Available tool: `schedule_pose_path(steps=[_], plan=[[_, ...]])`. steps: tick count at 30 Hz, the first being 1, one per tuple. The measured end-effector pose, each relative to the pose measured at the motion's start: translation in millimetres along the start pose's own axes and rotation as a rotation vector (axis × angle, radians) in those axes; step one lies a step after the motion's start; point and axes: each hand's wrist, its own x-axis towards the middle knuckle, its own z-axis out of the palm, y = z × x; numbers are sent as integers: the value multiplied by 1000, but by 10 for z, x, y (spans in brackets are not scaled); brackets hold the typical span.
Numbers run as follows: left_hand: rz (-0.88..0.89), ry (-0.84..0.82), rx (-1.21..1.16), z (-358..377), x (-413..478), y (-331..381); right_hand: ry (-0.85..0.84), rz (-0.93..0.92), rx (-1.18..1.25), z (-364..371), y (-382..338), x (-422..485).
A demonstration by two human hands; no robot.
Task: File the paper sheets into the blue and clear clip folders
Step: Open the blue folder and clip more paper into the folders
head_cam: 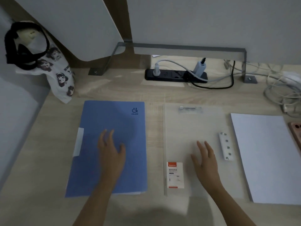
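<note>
A blue clip folder (91, 168) lies closed on the wooden desk, left of centre. Over its middle is my left hand (110, 152), fingers spread, holding nothing. To its right lies the clear clip folder (187, 128), closed, with a metal clip at its top and a white label at its lower left. My right hand (206, 159) hovers open over the clear folder's lower half. A stack of white paper sheets (265, 157) sits at the far right, untouched. Whether either hand touches its folder is unclear.
A black power strip (175, 75) with plugs and cables lies at the back, under a grey metal stand (179, 46). Tangled white cables (283, 90) sit at the back right. A printed cloth bag (60, 75) with a black strap leans at the back left.
</note>
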Motion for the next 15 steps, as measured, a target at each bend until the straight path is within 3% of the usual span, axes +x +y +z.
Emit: schedule_pose_path(steps=[3,7,15], plan=[[190,-293,-49,463,-242,373,93,170,-3,-205,235,34],[178,-559,39,867,-575,685,50,291,61,-525,556,126],[-26,-558,-25,1065,-744,870,24,327,531,-915,550,5]])
